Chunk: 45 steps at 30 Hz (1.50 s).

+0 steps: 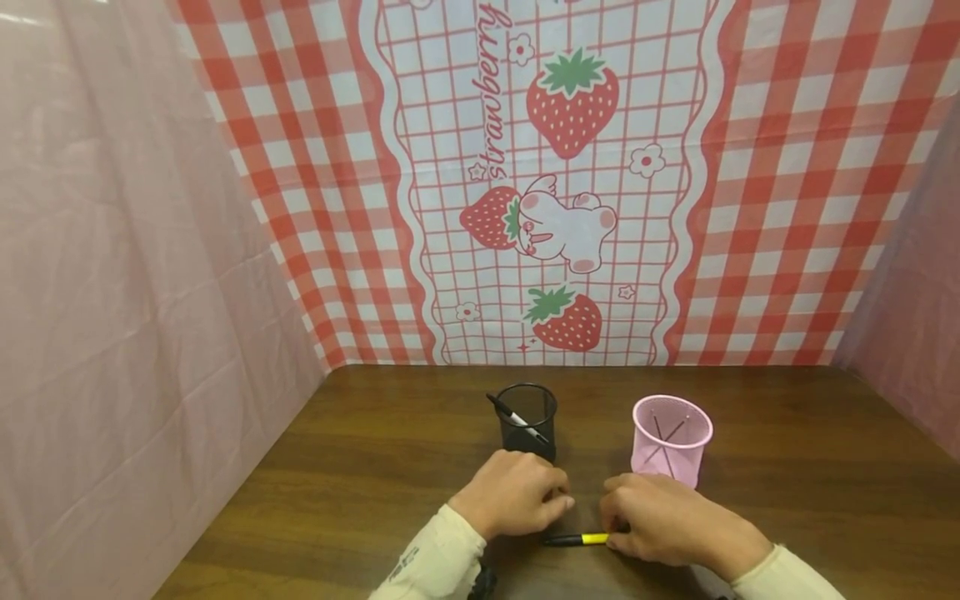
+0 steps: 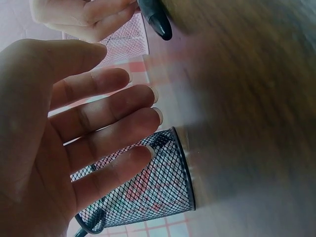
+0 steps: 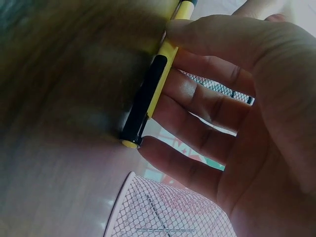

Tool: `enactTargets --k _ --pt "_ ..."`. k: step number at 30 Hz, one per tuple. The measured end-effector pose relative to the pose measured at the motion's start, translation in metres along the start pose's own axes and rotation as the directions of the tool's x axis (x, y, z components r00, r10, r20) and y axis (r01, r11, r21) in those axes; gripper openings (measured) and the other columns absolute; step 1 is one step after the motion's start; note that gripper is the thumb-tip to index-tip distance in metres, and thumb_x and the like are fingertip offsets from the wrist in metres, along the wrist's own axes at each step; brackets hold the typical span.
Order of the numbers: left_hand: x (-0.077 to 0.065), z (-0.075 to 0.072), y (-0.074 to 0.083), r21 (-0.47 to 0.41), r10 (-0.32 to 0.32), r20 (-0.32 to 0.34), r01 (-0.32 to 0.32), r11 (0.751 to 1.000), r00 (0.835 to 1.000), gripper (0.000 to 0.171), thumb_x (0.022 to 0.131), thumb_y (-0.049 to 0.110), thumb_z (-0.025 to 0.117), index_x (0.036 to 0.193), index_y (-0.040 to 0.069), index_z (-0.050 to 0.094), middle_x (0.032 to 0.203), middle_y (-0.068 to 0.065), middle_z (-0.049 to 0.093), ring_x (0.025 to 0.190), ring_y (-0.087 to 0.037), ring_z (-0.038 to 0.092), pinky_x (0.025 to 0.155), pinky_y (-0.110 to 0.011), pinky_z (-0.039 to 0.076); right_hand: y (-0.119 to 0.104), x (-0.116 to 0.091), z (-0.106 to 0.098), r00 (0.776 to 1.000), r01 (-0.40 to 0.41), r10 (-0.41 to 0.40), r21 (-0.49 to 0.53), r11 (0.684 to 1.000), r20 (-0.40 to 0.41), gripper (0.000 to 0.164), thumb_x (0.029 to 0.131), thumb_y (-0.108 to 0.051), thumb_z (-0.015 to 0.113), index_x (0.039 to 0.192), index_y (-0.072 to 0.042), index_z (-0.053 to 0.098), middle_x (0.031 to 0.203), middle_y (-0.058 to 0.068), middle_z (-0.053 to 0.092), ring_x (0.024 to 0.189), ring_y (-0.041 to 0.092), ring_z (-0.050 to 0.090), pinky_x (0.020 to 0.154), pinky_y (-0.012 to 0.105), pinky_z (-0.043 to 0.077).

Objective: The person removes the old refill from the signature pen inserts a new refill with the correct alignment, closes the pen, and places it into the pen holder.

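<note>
One marker [image 1: 576,540], black and yellow, was low at the tabletop [image 1: 337,500], about midway between its left and right edges and toward the near edge, which was out of view. It ran roughly along the line of the far edge, black end toward the left edge; whether it touched the wood could not be told. The right hand [image 1: 663,517] pinched its yellow barrel between thumb and fingers, the rest reaching loosely along the clip end. Good handling called for steady, light pressure there, thumb on the barrel rather than the clip, and the black tip level so it would not scrape or swing.

Near that tip, the left hand [image 1: 513,493] held nothing, its fingers released and softly bent. It seemed well placed to steady the free end, provided it came in gently.

Farther out, the pink cup [image 1: 678,460] stood right of the middle and the black cup [image 1: 513,442] left of it, both in from the far edge. A pen [image 1: 517,415] leaned in the black cup, one end over the rim toward the left edge. With both hands so near the cups, small movements and low knuckles looked safest against a knock.
</note>
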State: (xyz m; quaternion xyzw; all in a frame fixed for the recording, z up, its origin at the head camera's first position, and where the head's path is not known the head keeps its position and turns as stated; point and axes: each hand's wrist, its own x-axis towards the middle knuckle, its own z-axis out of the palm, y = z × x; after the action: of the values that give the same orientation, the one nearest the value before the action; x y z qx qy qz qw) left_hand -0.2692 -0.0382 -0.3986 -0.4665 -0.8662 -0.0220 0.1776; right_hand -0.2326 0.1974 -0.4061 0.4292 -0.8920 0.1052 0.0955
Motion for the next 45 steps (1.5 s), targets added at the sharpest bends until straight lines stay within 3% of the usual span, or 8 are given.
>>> enactTargets --k 6,20,26,32,39,45 --pt "-0.001 0.000 -0.002 -0.008 0.001 -0.010 -0.001 1.000 1.000 0.015 0.091 0.038 0.070 0.080 0.028 0.071 0.066 0.021 0.055 0.053 0.005 0.043 0.047 -0.017 0.038 0.000 0.001 0.000 1.000 0.001 -0.001 0.003 1.000 -0.001 0.025 0.073 -0.026 0.083 0.067 -0.034 0.060 0.074 -0.022 0.044 0.063 -0.003 0.043 0.050 0.021 0.038" --pt "-0.002 -0.002 -0.009 -0.033 -0.022 -0.015 0.022 0.999 1.000 0.012 0.093 0.037 0.069 0.089 0.028 0.076 0.077 0.021 0.065 0.062 0.006 0.053 0.054 -0.019 0.047 0.002 0.001 -0.003 1.000 0.008 -0.007 0.012 1.000 -0.027 0.030 0.073 -0.022 0.081 0.066 -0.033 0.055 0.073 -0.022 0.042 0.061 -0.004 0.040 0.049 0.018 0.036" --pt "-0.003 -0.004 -0.011 -0.023 -0.052 -0.011 0.051 0.998 0.999 0.013 0.094 0.037 0.068 0.089 0.029 0.077 0.078 0.021 0.066 0.060 0.006 0.053 0.052 -0.019 0.046 0.002 0.002 -0.004 0.998 0.021 -0.020 0.013 1.000 -0.063 0.032 0.074 -0.020 0.081 0.067 -0.032 0.052 0.072 -0.023 0.041 0.061 -0.005 0.039 0.050 0.016 0.035" --pt "-0.002 -0.005 -0.014 -0.025 -0.050 -0.043 0.049 0.999 0.998 0.014 0.094 0.038 0.068 0.089 0.029 0.077 0.078 0.021 0.067 0.059 0.007 0.052 0.051 -0.019 0.045 -0.001 0.001 -0.009 0.996 -0.038 0.039 0.010 0.999 -0.085 0.032 0.074 -0.018 0.079 0.069 -0.031 0.050 0.065 -0.023 0.038 0.055 -0.003 0.037 0.047 0.018 0.034" --pt "0.000 -0.007 -0.015 -0.074 -0.052 -0.050 0.049 0.996 0.997 0.016 0.096 0.039 0.066 0.093 0.028 0.078 0.082 0.021 0.068 0.063 0.008 0.054 0.054 -0.017 0.047 0.002 0.001 -0.016 0.991 -0.076 0.075 -0.006 0.997 -0.107 0.026 0.075 -0.018 0.078 0.073 -0.028 0.054 0.065 -0.023 0.042 0.054 -0.003 0.039 0.046 0.020 0.036" --pt "-0.004 -0.006 -0.015 -0.126 -0.063 -0.033 0.058 0.990 0.997 0.018 0.095 0.042 0.065 0.093 0.029 0.078 0.083 0.023 0.067 0.061 0.010 0.047 0.052 -0.014 0.041 0.001 0.000 -0.018 0.988 -0.064 0.060 -0.024 0.998 -0.143 0.025 0.075 -0.019 0.078 0.075 -0.029 0.055 0.067 -0.024 0.046 0.056 -0.005 0.040 0.046 0.019 0.036"
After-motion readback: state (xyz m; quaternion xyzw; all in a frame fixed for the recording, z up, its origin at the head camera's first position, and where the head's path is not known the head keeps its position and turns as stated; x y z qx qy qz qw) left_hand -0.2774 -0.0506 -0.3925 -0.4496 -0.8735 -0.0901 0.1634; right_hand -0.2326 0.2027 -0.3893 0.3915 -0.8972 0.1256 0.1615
